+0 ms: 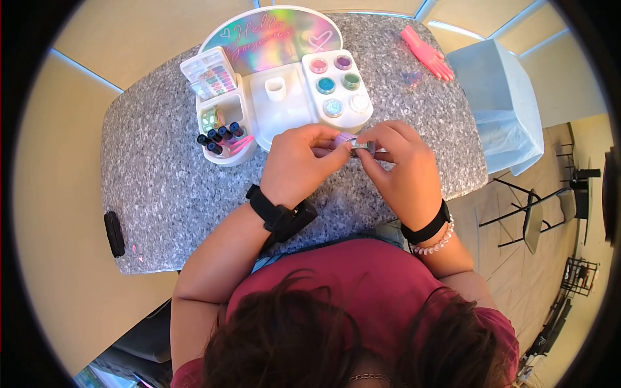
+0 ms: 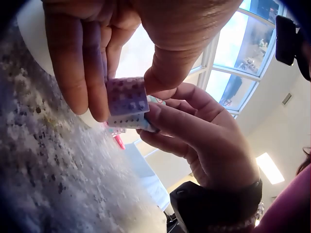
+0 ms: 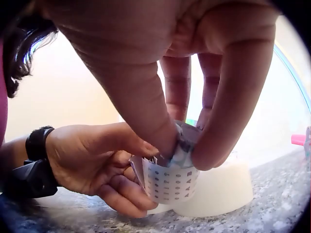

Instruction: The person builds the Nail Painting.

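Between both hands is a small curled sheet [image 1: 345,138] with rows of tiny printed marks, like a sticker sheet. My left hand [image 1: 294,165] pinches one end of it between thumb and fingers. At the other end, thumb and fingers of my right hand [image 1: 409,168] grip a patterned, rolled part [image 3: 182,151]. The right wrist view shows the pale printed face [image 3: 170,183] bent into a curve. From the left wrist view, a purple dotted part [image 2: 127,97] sits against the left fingers. Both hands are just in front of a white display stand [image 1: 264,136].
The stand carries dark-capped bottles [image 1: 223,134], a clear case [image 1: 210,74], a small white cup [image 1: 275,89] and several colored pots [image 1: 326,85]. A pink hand-shaped item [image 1: 427,53] lies at the far right, near a light-blue covered box [image 1: 495,97]. A black case [image 1: 114,234] lies at the left edge.
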Available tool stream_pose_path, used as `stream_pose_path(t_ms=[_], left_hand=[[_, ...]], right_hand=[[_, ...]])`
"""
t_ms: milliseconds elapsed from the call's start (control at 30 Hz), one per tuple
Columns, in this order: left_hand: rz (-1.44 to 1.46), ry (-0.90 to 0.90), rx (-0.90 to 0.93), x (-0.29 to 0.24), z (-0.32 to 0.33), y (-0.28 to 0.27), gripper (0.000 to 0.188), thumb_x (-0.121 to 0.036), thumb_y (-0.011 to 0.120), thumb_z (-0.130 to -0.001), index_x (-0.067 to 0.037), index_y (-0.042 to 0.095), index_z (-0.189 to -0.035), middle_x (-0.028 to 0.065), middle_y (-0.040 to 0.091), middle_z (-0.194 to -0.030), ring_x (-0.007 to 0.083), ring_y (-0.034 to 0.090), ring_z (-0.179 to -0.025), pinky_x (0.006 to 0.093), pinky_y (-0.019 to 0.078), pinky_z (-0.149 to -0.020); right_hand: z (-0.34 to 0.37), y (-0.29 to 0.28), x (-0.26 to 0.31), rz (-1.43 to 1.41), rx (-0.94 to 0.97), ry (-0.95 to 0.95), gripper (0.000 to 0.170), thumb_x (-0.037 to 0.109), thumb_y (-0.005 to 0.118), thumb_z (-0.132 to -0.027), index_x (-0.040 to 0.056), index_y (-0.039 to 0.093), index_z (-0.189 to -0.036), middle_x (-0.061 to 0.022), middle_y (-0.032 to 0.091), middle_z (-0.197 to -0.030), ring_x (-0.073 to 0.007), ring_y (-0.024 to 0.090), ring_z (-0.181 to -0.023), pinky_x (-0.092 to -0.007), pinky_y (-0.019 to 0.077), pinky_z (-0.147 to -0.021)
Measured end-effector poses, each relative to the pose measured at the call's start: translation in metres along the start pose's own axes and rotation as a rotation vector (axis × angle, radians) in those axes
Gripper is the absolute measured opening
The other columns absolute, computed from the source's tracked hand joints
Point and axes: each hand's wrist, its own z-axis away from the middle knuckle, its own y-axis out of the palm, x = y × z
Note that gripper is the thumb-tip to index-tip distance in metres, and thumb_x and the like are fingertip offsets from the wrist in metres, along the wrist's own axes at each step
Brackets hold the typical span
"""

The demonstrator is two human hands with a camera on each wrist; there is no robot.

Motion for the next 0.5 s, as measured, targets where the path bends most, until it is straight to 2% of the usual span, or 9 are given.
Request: stream_pose_path(t_ms=[267,333,500], left_hand=[[-0.092,0.017,-0.022,0.005,-0.002,-0.001,0.030,-0.017,0.082,-0.102,0.006,0.079,-0.122,0.0133,0.085,-0.108,0.0132,0.079,-0.093,0.0284,0.0630,-0.083],[-0.049,0.050,-0.023,0.014,-0.006,-0.003,0.036,-0.027,0.083,-0.098,0.003,0.084,-0.116,0.0143,0.085,-0.097,0.0165,0.082,-0.089,0.0322,0.0637,-0.083],[-0.012,0.017,0.014,0.018,-0.006,-0.004,0.037,-0.030,0.083,-0.099,0.002,0.084,-0.116,0.0126,0.085,-0.094,0.0160,0.081,-0.087,0.0323,0.0627,-0.080]], right_hand=[[0.001,-0.003,-0.003,0.062,0.056,-0.110,0.024,0.001,0.082,-0.090,0.0032,0.077,-0.113,-0.0152,0.072,-0.108,-0.0364,0.074,-0.092,-0.0442,0.0611,-0.079],[-0.001,-0.010,0.003,-0.052,0.097,-0.129,0.025,-0.001,0.081,-0.090,0.0025,0.078,-0.115,-0.0161,0.072,-0.110,-0.0349,0.076,-0.095,-0.0427,0.0625,-0.080],[0.000,-0.006,-0.003,-0.054,0.040,-0.098,0.026,-0.002,0.080,-0.091,0.0027,0.077,-0.116,-0.0172,0.074,-0.113,-0.0332,0.078,-0.093,-0.0396,0.0646,-0.080]])
